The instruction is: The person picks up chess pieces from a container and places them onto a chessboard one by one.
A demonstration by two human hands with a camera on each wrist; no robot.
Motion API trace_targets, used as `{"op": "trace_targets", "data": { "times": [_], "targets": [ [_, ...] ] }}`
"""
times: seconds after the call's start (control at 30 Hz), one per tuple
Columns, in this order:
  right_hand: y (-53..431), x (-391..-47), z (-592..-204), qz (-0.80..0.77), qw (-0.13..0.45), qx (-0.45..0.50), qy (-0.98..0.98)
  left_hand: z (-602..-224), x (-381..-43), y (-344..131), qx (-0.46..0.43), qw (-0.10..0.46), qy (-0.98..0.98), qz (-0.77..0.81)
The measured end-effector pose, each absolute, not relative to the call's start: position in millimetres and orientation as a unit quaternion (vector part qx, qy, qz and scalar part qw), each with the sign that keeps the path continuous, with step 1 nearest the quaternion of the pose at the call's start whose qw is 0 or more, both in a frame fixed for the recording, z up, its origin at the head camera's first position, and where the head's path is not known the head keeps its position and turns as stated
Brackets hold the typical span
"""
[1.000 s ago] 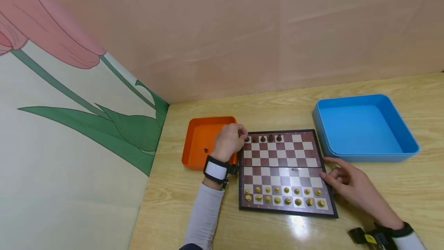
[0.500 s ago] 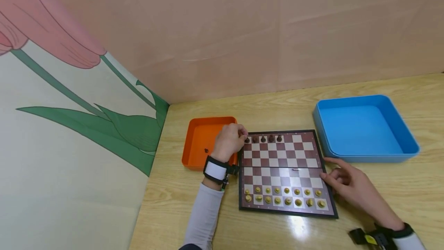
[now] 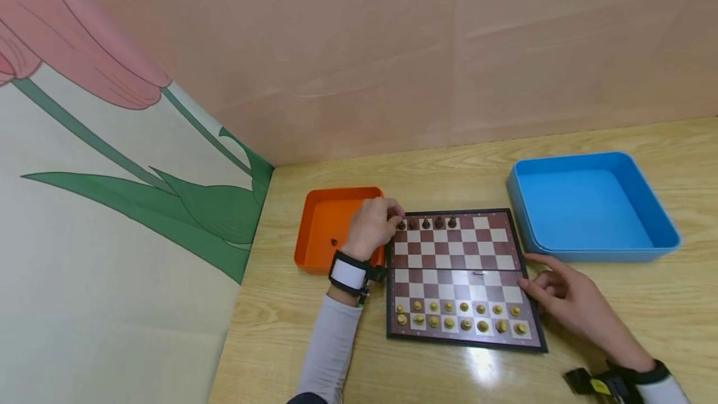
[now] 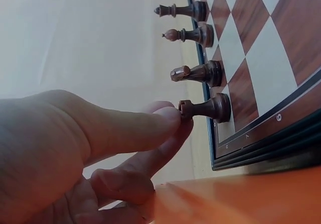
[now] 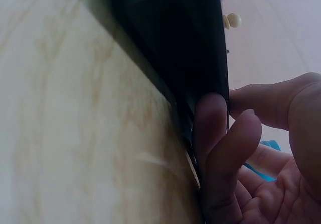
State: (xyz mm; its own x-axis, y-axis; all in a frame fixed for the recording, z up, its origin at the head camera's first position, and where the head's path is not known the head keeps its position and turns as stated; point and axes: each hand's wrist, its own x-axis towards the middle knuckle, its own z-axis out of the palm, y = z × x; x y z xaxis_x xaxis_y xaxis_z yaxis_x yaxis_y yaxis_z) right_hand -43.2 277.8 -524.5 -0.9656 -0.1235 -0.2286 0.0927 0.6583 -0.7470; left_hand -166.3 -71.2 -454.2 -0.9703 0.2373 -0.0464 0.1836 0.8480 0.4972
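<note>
Five dark chess pieces, head view: along the board's far edge. Left wrist: my left hand, nearly closed, pinches a rook at the board's far-left corner; best released straight up. Right wrist: my bent right hand grips the board's right edge, ideally steadily.

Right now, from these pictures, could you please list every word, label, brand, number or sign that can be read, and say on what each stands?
"6": on the border of the chessboard, left wrist view.
"7": small, farther along that border.
Too small to read: the next border mark, the border marks in the head view, and any print on the yellow patch at the right wrist.
No readable words or brands.
</note>
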Motion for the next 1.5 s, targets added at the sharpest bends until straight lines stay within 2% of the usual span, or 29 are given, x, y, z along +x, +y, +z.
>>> {"op": "trace_targets", "data": {
  "times": [0.3, 0.7, 0.9, 1.5],
  "targets": [
    [276.5, -45.7, -523.9, -0.411, 0.134, -0.006, 0.902, -445.4, -163.4, -78.8, 0.117, 0.048, 0.948, 0.292],
    [279.4, -45.7, -524.1, -0.407, 0.139, 0.002, 0.903, -428.4, -157.5, -118.9, 0.076, 0.031, 0.945, 0.318],
    [280.1, -44.2, -525.4, -0.41, 0.139, 0.001, 0.902, -432.8, -158.6, -132.6, 0.036, 0.073, 0.953, 0.291],
    [277.5, -46.1, -525.9, -0.412, 0.141, 0.002, 0.9, -438.9, -159.2, -144.5, -0.008, 0.168, 0.96, 0.222]
  ]
}}
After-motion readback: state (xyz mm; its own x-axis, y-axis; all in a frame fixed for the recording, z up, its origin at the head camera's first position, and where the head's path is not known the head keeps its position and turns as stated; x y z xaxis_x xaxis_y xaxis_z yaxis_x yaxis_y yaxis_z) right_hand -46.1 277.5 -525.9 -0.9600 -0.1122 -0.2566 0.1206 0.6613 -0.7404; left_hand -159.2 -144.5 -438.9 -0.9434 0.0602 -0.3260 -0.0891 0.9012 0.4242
